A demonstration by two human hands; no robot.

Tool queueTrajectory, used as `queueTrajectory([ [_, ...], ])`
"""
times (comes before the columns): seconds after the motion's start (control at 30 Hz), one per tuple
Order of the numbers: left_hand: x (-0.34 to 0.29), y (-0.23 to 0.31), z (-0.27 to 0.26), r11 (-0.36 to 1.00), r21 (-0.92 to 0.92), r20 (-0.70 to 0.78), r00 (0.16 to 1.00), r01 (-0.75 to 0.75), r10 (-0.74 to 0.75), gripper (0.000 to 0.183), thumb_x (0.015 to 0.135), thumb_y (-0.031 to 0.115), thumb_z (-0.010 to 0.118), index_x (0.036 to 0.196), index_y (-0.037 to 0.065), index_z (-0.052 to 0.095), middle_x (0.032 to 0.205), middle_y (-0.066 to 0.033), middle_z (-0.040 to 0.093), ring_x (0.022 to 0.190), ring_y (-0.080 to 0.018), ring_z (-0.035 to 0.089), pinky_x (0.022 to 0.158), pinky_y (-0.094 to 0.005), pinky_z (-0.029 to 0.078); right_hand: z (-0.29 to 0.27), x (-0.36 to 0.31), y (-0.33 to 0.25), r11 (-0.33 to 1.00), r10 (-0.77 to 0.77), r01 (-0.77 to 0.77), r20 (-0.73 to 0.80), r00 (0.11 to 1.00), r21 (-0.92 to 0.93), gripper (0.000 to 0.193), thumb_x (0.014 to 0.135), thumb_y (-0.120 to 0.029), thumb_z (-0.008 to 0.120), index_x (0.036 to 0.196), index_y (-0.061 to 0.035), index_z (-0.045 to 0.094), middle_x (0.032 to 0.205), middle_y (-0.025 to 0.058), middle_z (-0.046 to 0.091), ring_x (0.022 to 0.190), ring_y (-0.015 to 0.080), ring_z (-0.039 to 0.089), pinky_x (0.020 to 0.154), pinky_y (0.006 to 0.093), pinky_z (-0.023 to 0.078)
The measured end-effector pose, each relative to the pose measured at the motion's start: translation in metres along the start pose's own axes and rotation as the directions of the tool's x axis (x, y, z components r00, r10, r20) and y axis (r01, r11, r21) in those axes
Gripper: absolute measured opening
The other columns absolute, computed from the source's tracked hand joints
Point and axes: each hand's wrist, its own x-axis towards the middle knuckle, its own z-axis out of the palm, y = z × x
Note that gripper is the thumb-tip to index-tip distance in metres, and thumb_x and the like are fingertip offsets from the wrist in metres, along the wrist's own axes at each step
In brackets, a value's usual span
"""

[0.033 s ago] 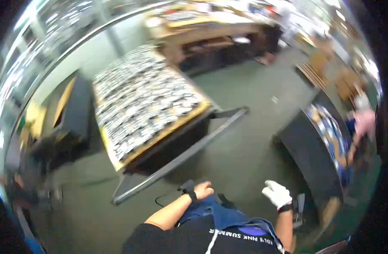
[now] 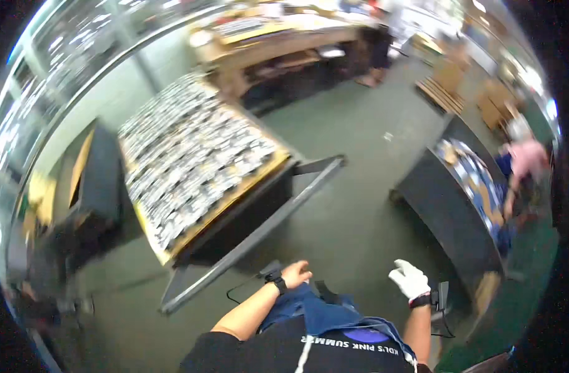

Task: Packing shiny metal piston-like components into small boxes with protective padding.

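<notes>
My left hand [image 2: 295, 275] is bare and held in front of my waist, just above the blue apron [image 2: 325, 317]. Its fingers are loosely bent and somewhat apart, with nothing seen in them. A black device is strapped at that wrist. My right hand [image 2: 410, 280] wears a white glove and hangs to the right of my waist, fingers apart and holding nothing. Another strapped device [image 2: 443, 295] is on the right wrist. Nearest ahead of my left hand is the grey push bar [image 2: 259, 233] of a cart; neither hand touches it.
The cart carries rows of small silvery and dark pieces [image 2: 197, 158] on a yellow-edged board. At right stands a dark bin [image 2: 443, 205] with mixed items; a person in pink [image 2: 527, 160] reaches into it. A workbench [image 2: 284, 53] and another person are at the back.
My view has turned slightly right, so the cart, bench and bin sit farther left in the picture. Both hands stay nearly in place before my body.
</notes>
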Motion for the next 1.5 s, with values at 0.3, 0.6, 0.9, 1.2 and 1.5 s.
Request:
queueTrajectory([
  [0.3,0.173,0.106,0.064,0.995,0.018,0.429,0.899,-0.102,0.085,0.054,0.081,0.032,0.063,0.125,0.004,0.046,0.108,-0.0132,0.060,0.099,-0.0220,0.059,0.086,-0.0330,0.046,-0.005,0.017,0.172,0.823,0.552,-0.515,-0.125,0.824,0.238,0.062,0.071,-0.043,0.067,0.120,-0.0076,0.053,0.108,0.0144,0.062,0.100,0.0261,0.059,0.088,0.0352,0.044],
  [0.6,0.357,0.214,0.088,0.986,0.169,0.424,0.904,-0.016,-0.058,0.060,0.078,0.036,0.062,0.125,0.003,0.045,0.110,-0.0171,0.060,0.101,-0.0275,0.058,0.088,-0.0356,0.046,-0.125,0.223,0.218,0.891,0.406,-0.364,-0.118,0.906,0.273,0.070,0.070,-0.047,0.064,0.128,-0.0110,0.046,0.104,0.0103,0.065,0.095,0.0267,0.061,0.083,0.0350,0.047],
  [0.9,0.517,0.279,0.074,0.997,0.074,0.287,0.956,0.035,-0.055,0.060,0.079,0.034,0.064,0.125,0.001,0.045,0.107,-0.0147,0.062,0.098,-0.0229,0.059,0.086,-0.0325,0.046,-0.247,0.419,0.247,0.980,0.180,-0.159,-0.185,0.966,0.121,0.050,0.078,-0.040,0.055,0.119,-0.0117,0.053,0.112,0.0141,0.059,0.102,0.0330,0.056,0.087,0.0399,0.045],
  [1.2,0.728,0.244,-0.001,0.953,-0.136,0.165,0.955,0.271,-0.248,0.054,0.077,0.024,0.067,0.120,-0.003,0.048,0.114,-0.0190,0.057,0.103,-0.0229,0.056,0.086,-0.0323,0.047,-0.301,0.607,0.261,0.954,0.298,-0.295,-0.159,0.941,0.042,0.052,0.077,-0.050,0.049,0.107,-0.0092,0.061,0.102,0.0163,0.062,0.094,0.0328,0.059,0.081,0.0411,0.046],
  [1.5,0.935,0.332,0.001,0.940,0.340,0.621,0.741,0.041,-0.257,0.071,0.075,0.047,0.062,0.125,-0.001,0.046,0.116,-0.0196,0.057,0.110,-0.0279,0.054,0.094,-0.0327,0.042,-0.339,0.701,0.283,0.872,0.474,-0.464,-0.033,0.880,0.158,0.053,0.077,-0.052,0.049,0.093,-0.0031,0.064,0.081,0.0192,0.064,0.079,0.0338,0.062,0.071,0.0419,0.048],
])
